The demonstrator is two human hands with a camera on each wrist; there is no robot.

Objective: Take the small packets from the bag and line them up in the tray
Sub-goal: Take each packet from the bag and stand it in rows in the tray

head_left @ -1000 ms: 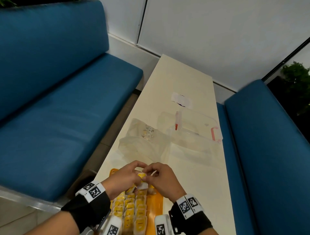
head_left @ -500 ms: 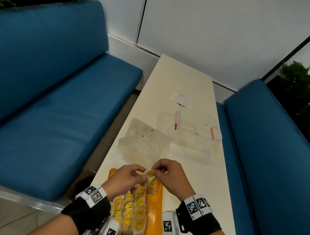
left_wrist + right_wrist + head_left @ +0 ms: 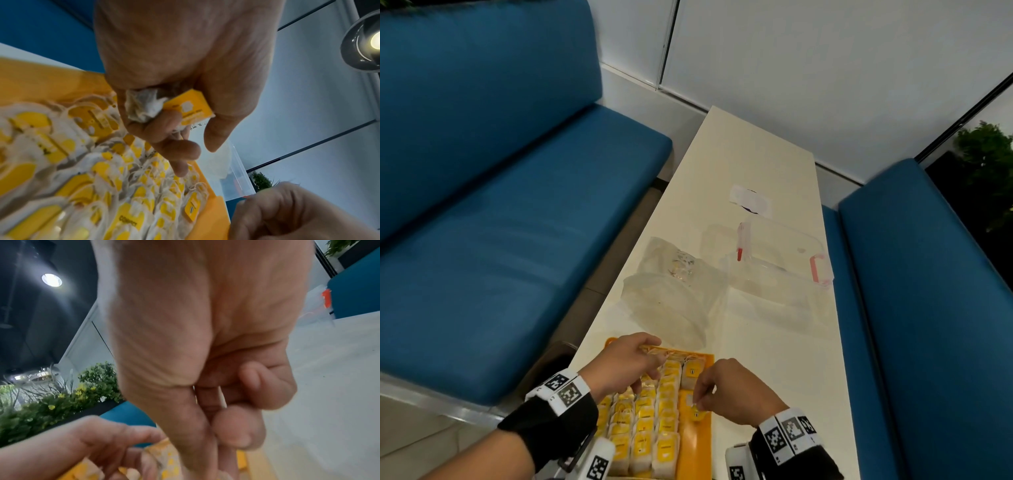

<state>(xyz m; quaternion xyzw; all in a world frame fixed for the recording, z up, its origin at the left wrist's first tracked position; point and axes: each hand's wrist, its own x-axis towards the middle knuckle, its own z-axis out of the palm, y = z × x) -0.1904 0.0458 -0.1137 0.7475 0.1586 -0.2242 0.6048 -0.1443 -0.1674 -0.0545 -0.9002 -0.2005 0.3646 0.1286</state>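
Observation:
An orange tray (image 3: 695,453) lies at the near end of the table, with several rows of white packets (image 3: 643,431) with yellow tags in it. My right hand (image 3: 729,390) hovers over the tray's bare right strip and pinches one small packet (image 3: 695,411) between thumb and forefinger. My left hand (image 3: 628,366) is over the tray's far left part. In the left wrist view its fingers curl round a crumpled packet with a yellow tag (image 3: 164,105) in the palm. The clear bag (image 3: 674,291) lies flat beyond the tray.
A clear plastic box (image 3: 780,260) with red latches stands right of the bag, a white label (image 3: 750,200) farther back. Blue benches (image 3: 500,240) flank the narrow cream table (image 3: 774,359) on both sides. One packet (image 3: 692,371) lies alone at the head of the tray's fourth row.
My hands, which met at the tray's far end over one packet, have parted. The right hand has drawn back toward me along the tray's right strip with a packet; the left has shifted left.

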